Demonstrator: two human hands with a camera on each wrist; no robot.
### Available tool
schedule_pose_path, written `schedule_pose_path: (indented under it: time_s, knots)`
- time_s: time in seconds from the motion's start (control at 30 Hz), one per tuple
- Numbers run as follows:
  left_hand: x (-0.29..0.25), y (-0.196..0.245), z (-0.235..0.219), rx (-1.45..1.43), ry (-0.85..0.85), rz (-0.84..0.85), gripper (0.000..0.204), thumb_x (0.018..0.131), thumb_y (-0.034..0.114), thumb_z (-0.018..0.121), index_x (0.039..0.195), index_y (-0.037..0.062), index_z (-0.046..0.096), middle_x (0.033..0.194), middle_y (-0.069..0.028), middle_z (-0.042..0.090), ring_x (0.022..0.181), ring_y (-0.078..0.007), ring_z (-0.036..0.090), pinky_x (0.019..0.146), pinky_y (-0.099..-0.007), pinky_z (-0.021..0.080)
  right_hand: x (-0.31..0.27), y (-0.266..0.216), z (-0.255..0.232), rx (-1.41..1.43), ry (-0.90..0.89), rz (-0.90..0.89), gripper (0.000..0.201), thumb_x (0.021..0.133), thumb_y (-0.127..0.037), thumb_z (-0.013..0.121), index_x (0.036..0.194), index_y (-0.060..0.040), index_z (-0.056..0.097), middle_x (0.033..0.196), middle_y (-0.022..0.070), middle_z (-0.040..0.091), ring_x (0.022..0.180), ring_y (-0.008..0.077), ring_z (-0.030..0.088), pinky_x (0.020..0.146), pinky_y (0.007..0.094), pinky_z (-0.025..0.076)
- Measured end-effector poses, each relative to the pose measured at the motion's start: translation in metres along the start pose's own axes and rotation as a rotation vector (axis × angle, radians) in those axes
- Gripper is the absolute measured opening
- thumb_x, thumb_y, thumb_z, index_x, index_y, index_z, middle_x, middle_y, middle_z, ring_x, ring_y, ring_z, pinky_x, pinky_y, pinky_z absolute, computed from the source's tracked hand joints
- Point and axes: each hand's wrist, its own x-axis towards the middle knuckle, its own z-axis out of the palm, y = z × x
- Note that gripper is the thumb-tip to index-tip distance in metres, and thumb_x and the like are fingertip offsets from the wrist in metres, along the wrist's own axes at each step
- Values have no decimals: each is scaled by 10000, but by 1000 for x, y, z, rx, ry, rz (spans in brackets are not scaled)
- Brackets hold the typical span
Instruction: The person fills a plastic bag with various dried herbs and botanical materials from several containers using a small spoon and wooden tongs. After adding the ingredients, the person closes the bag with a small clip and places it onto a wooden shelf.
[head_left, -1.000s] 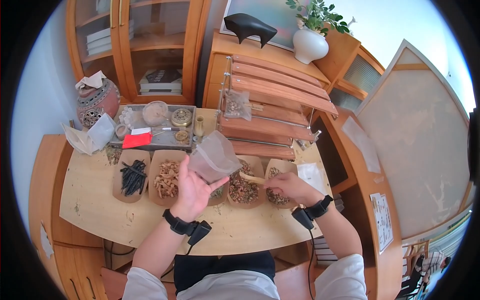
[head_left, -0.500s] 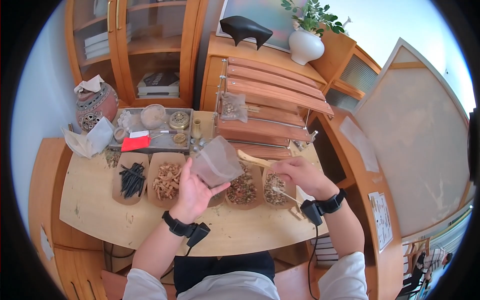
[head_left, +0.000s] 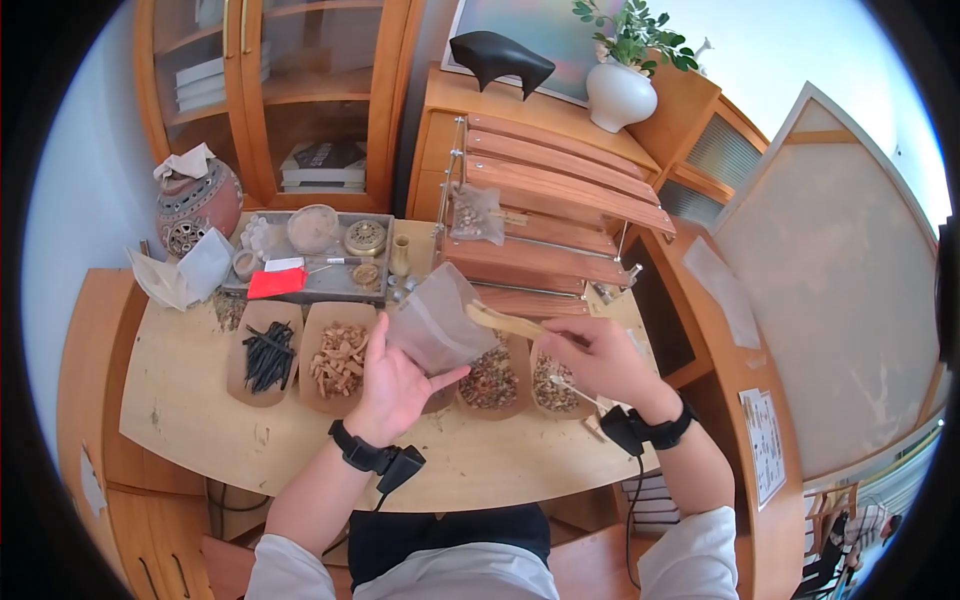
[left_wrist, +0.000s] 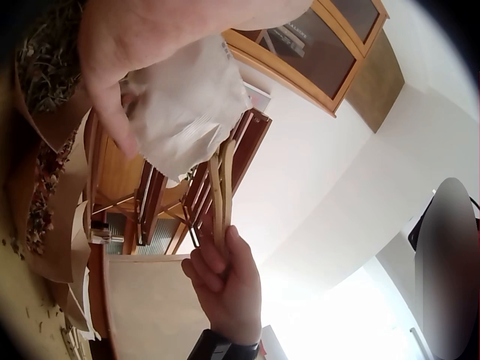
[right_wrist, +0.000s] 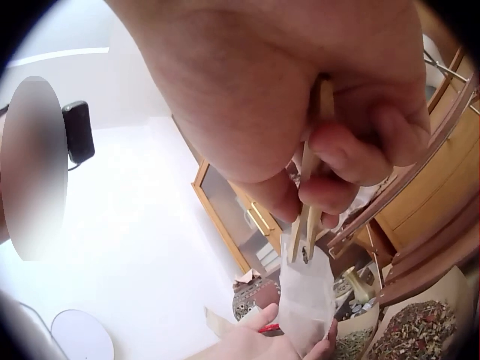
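Observation:
My left hand (head_left: pixel 393 390) grips a pale translucent bag (head_left: pixel 438 318), holding it raised over the paper trays. In my right hand (head_left: pixel 602 362) are wooden tongs (head_left: pixel 508 322), their tips overlapping the bag's upper right edge. The right wrist view shows a small dark piece (right_wrist: pixel 305 255) between the tong tips, right at the bag's mouth. Under the hands stand a tray of mixed reddish dried herbs (head_left: pixel 490 385) and, to its right, a tray of pale mixed bits (head_left: pixel 553 388) with a thin white-tipped stick (head_left: pixel 575 390). A tray of green herbs (left_wrist: pixel 49 71) is mostly hidden behind my left hand in the head view.
Trays of black strips (head_left: pixel 268 358) and wood chips (head_left: pixel 338 360) stand at the left. Behind them is a grey tray (head_left: pixel 330 289) with jars and a red packet (head_left: pixel 276 283). A slatted wooden rack (head_left: pixel 560 185) carries a filled bag (head_left: pixel 477 213). A clay pot (head_left: pixel 198 205) stands back left.
My right hand has lifted the tongs from above the reddish herbs and brought their tips left to the bag's edge. The left hand and bag stay nearly in place.

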Motion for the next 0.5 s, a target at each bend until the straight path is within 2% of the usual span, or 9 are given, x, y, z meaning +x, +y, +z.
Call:
schedule_pose_path:
  time_s: [0.1, 0.13, 0.23, 0.33, 0.43, 0.5]
  knots:
    - [0, 1, -1, -33, 40, 64, 847, 974, 699, 333, 1548, 78, 272, 1550, -170, 384, 1410, -356, 401, 1109, -573, 386, -4, 18, -11, 93, 36, 59, 309, 958, -254, 668, 1078, 28, 709, 774, 86, 688, 679, 119, 585, 658, 286, 486]
    - [0, 1, -2, -45, 55, 88, 860, 969, 709, 334, 1545, 73, 276, 1545, -173, 389, 1407, -355, 405, 1108, -569, 388, -4, 18, -14, 94, 45, 92, 289, 960, -240, 667, 1074, 22, 715, 755, 48, 672, 686, 86, 558, 655, 264, 476]
    - [1, 1, -6, -79, 70, 152, 859, 969, 707, 334, 1533, 62, 292, 1532, -180, 402, 1395, -354, 415, 1108, -563, 392, 2, 42, -11, -13, -6, 63, 265, 942, -238, 669, 1041, 2, 726, 769, 84, 694, 686, 161, 625, 667, 305, 498]
    - [2, 1, -7, -103, 82, 168, 844, 969, 697, 343, 1526, 63, 306, 1518, -182, 419, 1386, -352, 424, 1102, -565, 397, 12, 60, 7, -331, -152, 25, 304, 938, -275, 676, 1101, -22, 719, 871, 125, 729, 775, 234, 690, 742, 323, 533]
    - [3, 0, -8, -110, 87, 168, 827, 971, 679, 352, 1527, 69, 305, 1524, -180, 411, 1387, -354, 422, 1101, -569, 396, 22, 67, 27, -452, -60, -78, 303, 917, -314, 668, 1069, -58, 729, 914, 178, 718, 839, 353, 687, 756, 408, 544]
    - [3, 0, -8, -114, 92, 173, 813, 972, 671, 357, 1526, 77, 311, 1527, -174, 410, 1388, -355, 421, 1100, -571, 396, 30, 62, 40, -486, 1, -111, 257, 902, -298, 661, 1014, -82, 742, 885, 166, 721, 818, 362, 688, 735, 438, 553]
